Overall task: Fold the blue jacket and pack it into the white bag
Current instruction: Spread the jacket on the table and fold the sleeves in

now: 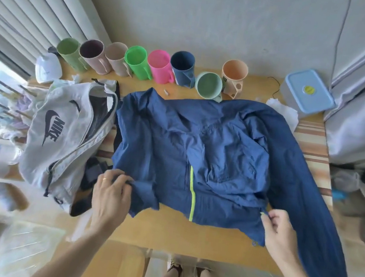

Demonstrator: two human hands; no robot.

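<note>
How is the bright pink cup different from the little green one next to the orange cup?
The pink cup is tall and narrow; the green cup is short and wide. The pink cup stands in the back row; the green cup sits nearer, touching the blue jacket. Both are empty, with handles.

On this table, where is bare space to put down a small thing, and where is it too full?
Bare wood shows along the near table edge, between the hem of the blue jacket and the person. A narrow strip lies between the row of cups and the jacket collar. The left side is crowded by the white bag; the striped mat on the right is partly free.
</note>
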